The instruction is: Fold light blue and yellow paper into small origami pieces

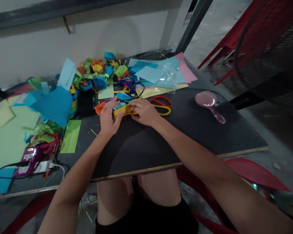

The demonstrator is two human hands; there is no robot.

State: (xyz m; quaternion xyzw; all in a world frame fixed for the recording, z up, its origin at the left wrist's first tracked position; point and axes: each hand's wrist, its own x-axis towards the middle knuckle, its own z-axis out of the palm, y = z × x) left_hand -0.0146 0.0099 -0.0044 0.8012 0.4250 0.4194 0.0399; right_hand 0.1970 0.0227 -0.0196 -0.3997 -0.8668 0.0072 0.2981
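A yellow paper strip (124, 111), partly curved, stands on the dark table between my two hands. My right hand (144, 112) has its fingers curled onto the strip's right end. At the left end, my left hand (107, 119) has its fingers stretched out and apart, with the thumb by the strip. Orange paper (99, 108) shows beside the left fingers, and blue paper pieces (123, 96) lie just beyond both hands. Past the right hand are a red scissor handle (170, 103) and a yellow scissor handle (168, 112); their blades are hidden.
A heap of folded coloured papers (97, 70) and a dark blue glue gun (130, 85) lie at the back. Blue sheets (150, 74) sit behind, a pink hairbrush (207, 99) right. A purple device (30, 159) with cables lies left. A fan (271, 48) stands right.
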